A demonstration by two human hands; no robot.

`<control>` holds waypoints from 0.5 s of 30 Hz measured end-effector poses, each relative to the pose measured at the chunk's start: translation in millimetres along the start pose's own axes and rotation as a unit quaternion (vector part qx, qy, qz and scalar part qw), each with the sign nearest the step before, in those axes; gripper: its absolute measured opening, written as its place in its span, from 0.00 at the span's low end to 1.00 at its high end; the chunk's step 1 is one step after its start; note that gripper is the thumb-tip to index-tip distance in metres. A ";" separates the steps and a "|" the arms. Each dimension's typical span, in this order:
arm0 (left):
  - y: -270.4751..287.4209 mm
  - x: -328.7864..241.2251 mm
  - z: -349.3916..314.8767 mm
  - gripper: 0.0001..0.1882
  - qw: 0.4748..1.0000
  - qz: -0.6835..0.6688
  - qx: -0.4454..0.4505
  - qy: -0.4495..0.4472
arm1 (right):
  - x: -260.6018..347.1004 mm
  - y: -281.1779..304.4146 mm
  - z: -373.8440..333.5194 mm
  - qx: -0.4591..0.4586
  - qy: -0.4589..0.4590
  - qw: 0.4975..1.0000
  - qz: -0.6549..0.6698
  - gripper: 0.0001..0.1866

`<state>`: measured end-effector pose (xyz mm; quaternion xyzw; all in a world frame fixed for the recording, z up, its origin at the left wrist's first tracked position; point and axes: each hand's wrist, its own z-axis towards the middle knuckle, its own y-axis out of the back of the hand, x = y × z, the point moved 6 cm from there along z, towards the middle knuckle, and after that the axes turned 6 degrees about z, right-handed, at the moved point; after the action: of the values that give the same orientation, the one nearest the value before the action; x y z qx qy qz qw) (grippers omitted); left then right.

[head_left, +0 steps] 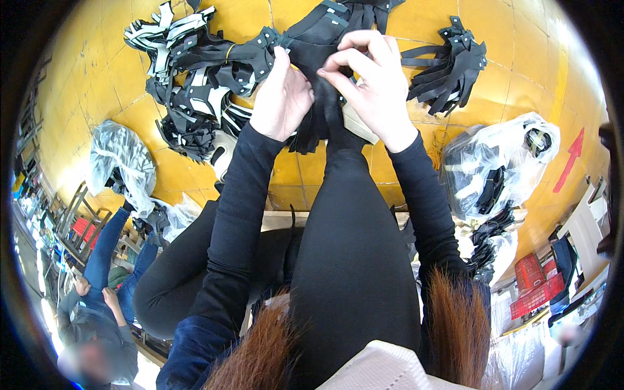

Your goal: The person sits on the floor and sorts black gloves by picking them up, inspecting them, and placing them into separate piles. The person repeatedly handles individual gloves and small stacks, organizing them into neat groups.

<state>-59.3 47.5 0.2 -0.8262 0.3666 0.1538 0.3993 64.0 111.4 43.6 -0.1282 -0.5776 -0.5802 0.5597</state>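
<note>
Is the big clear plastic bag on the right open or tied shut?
Open. The clear plastic bag on the yellow tiled floor gapes at its lower end, and black strap pieces spill out.

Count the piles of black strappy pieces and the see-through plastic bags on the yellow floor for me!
Loose piles of black and white strap pieces on the yellow tiled floor: 2
Clear plastic bags holding black pieces: 2
Total: 4
</note>
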 end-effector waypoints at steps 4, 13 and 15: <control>-5.6 0.6 -5.6 0.37 0.989 -0.098 0.103 0.029 | 8.5 6.2 -2.1 -0.007 -0.013 1.000 0.009 0.20; 16.5 9.5 -12.1 0.28 0.996 0.069 -0.042 0.038 | 11.8 3.7 2.6 0.051 -0.023 0.998 -0.035 0.13; 14.1 6.3 -11.1 0.29 0.994 0.094 -0.037 0.031 | 14.3 3.3 -2.1 0.036 0.020 0.998 -0.051 0.11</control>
<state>-65.7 30.1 -3.9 -0.8065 0.4490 0.1783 0.3408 62.8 103.5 56.1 -0.0668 -0.5928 -0.5891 0.5450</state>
